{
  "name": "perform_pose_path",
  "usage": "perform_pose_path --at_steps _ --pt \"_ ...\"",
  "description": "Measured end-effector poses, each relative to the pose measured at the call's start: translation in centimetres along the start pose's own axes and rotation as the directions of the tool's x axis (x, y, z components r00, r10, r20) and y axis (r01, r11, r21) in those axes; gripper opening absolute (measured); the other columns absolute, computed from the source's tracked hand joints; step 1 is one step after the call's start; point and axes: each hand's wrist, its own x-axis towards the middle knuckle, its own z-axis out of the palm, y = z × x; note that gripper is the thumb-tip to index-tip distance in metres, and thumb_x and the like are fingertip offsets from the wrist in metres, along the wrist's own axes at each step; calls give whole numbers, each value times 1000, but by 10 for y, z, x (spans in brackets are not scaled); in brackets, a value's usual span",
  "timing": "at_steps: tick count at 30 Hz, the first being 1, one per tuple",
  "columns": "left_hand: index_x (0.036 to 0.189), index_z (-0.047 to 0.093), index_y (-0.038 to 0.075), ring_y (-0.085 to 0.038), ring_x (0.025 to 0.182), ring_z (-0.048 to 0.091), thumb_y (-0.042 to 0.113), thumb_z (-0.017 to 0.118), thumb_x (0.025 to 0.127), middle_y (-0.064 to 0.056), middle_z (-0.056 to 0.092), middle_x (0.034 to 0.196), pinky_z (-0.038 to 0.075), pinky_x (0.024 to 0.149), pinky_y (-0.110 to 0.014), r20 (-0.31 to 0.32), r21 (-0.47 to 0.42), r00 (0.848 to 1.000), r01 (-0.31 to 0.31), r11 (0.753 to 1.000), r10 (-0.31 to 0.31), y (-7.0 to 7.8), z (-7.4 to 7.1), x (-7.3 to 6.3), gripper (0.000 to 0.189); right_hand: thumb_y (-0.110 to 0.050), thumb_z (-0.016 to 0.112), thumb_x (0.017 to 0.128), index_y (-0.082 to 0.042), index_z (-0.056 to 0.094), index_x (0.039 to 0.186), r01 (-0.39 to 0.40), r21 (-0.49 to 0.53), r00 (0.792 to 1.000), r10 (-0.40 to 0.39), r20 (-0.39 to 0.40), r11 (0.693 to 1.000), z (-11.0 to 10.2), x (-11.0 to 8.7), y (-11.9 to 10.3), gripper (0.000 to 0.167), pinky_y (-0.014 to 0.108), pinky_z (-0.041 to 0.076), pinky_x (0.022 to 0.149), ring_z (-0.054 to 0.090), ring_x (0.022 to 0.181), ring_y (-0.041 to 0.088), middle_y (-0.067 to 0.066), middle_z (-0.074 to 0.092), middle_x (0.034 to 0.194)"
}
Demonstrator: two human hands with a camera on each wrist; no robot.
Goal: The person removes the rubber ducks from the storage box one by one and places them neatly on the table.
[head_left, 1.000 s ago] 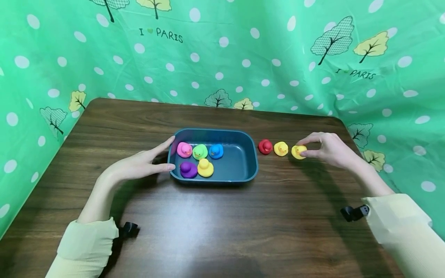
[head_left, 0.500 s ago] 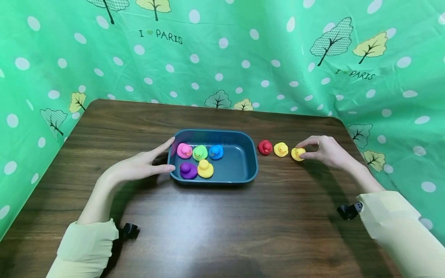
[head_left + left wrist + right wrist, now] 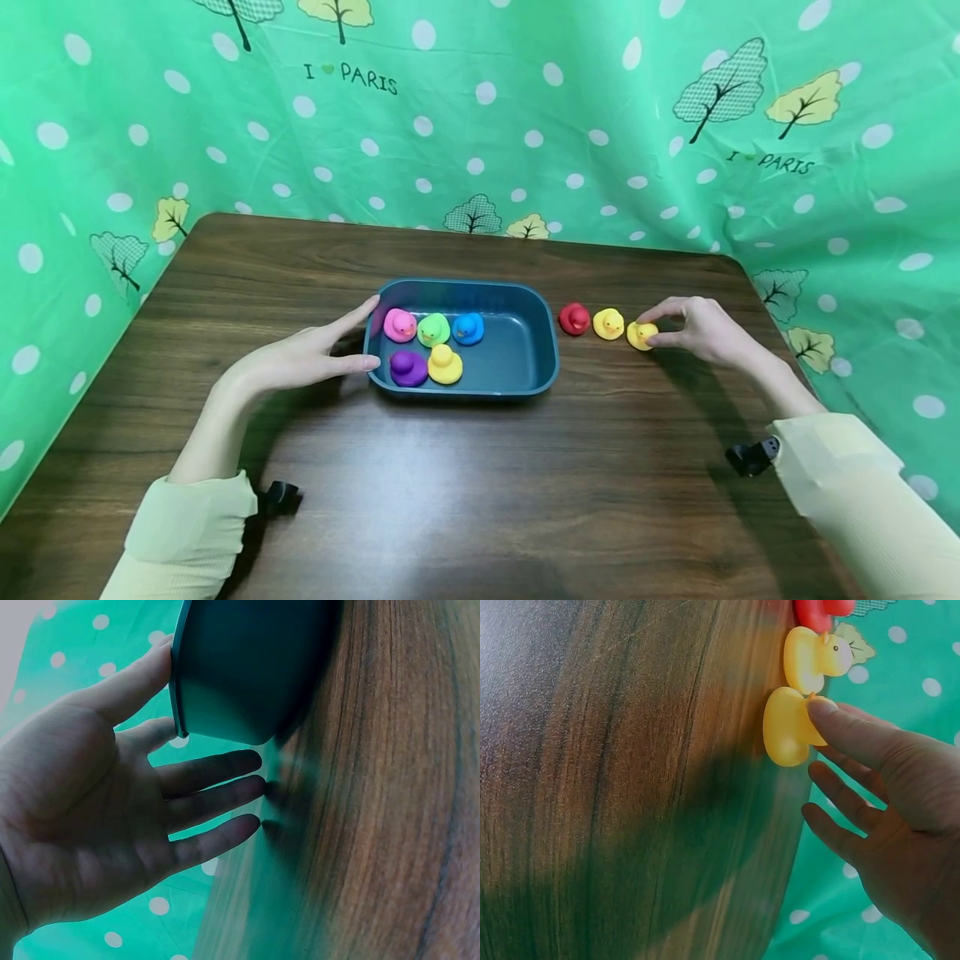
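In the head view, my right hand (image 3: pixel 708 332) pinches a yellow rubber duck (image 3: pixel 641 336) between thumb and index finger, at the right end of a short row. The right wrist view shows the thumb on that duck's head (image 3: pixel 815 733) and the other fingers loosely spread. Left of it stand another yellow rubber duck (image 3: pixel 608 323) and a red one (image 3: pixel 575 318). My left hand (image 3: pixel 300 357) touches the left end of a blue tub (image 3: pixel 517 387) with outstretched thumb and index finger. From the left wrist, its remaining fingers (image 3: pixel 214 799) extend below the tub.
Inside the tub sit pink (image 3: pixel 400 325), green (image 3: pixel 433 330) and blue (image 3: pixel 468 328) rubber ducks along the back, with purple (image 3: pixel 408 367) and yellow (image 3: pixel 445 364) ones in front. A patterned green cloth (image 3: pixel 480 125) hangs behind the brown wooden table (image 3: pixel 480 492).
My right hand has shifted the pinched yellow duck slightly toward the front, and its forearm has come a little to the left. My left hand and the tub stay put.
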Motion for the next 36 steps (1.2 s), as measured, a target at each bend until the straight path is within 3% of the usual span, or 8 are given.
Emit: perform_pose_path --at_steps 19,27,29,33,36 --pt "162 1 51 -39 161 13 60 60 97 -5 10 175 22 125 -67 -1 6 1000 10 1000 -10 0 1 4 88 -15 86 84 -12 77 117 -20 1 1000 20 -12 1000 -5 -4 -1 34 61 49 99 66 117 37 14 77 118" --pt "162 1 51 -39 161 12 60 60 97 -5 9 175 22 124 -68 3 -3 1000 14 1000 -14 2 -1 4 88 -19 80 91 -13 77 119 -60 -14 997 59 -44 998 -13 -4 -6 29 57 50 98 65 120 35 13 76 121" --pt "162 1 51 -39 161 12 59 60 98 -5 9 175 22 124 -68 1 -2 1000 11 1000 -11 3 -1 4 88 -21 79 92 -14 77 118 -52 -20 996 50 -78 998 -15 -5 -8 26 50 51 96 66 118 34 13 76 119" --pt "162 1 50 -40 161 14 60 61 98 -6 11 175 24 124 -68 -2 17 1000 4 1000 -4 3 -1 3 88 -22 79 93 -15 78 117 -39 -22 991 36 -133 999 -17 -4 -15 25 25 50 90 67 114 31 10 78 117" --pt "162 0 49 -41 160 16 60 60 97 -6 11 175 26 123 -68 -7 37 1000 4 999 -4 2 0 0 89 -23 78 93 -15 77 119 -34 -11 990 32 -139 999 -19 1 -23 27 22 47 91 66 117 28 8 77 119"
